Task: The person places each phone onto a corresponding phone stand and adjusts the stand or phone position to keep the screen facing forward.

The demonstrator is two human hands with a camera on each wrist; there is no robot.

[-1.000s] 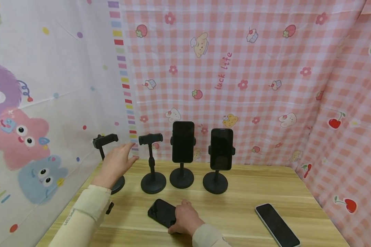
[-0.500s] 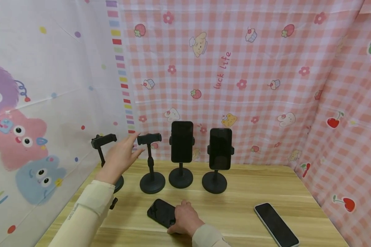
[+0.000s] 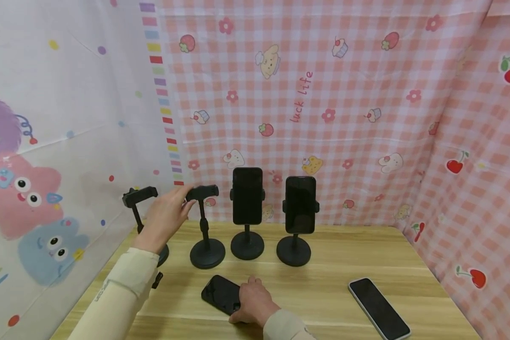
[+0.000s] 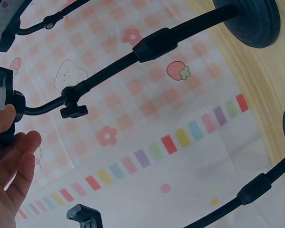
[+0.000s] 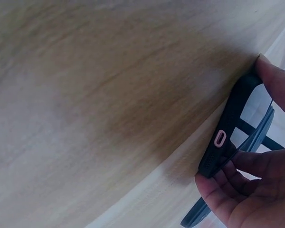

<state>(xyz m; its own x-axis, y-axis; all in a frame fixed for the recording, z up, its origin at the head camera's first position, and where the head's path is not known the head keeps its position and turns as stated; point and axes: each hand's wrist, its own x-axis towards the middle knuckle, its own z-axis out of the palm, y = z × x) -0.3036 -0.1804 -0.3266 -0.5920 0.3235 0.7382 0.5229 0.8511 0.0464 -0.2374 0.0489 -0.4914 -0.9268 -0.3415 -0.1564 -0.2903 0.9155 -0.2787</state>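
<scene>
My left hand (image 3: 163, 219) pinches the left end of the clamp (image 4: 4, 90) atop a black phone stand (image 3: 204, 226). In the left wrist view the thumb lies on one side of that clamp and the fingers on the other. The clamp bears no phone. A black phone (image 3: 220, 293) lies screen up on the table in front of the stands. My right hand (image 3: 256, 302) grips its near end by the two long edges, and the right wrist view shows its charging port (image 5: 220, 138) between thumb and fingers.
Left of the held stand is another phone stand (image 3: 140, 194), partly behind my left forearm. Two upright phones (image 3: 247, 196) sit in stands to the right. A white-edged phone (image 3: 378, 309) lies at front right. A small black piece (image 3: 157, 280) lies beside my left sleeve. Patterned cloth hangs behind.
My left hand has moved right to the second stand's clamp and closed its fingers on the end. The right hand stays on the lying phone. The view has shifted slightly.
</scene>
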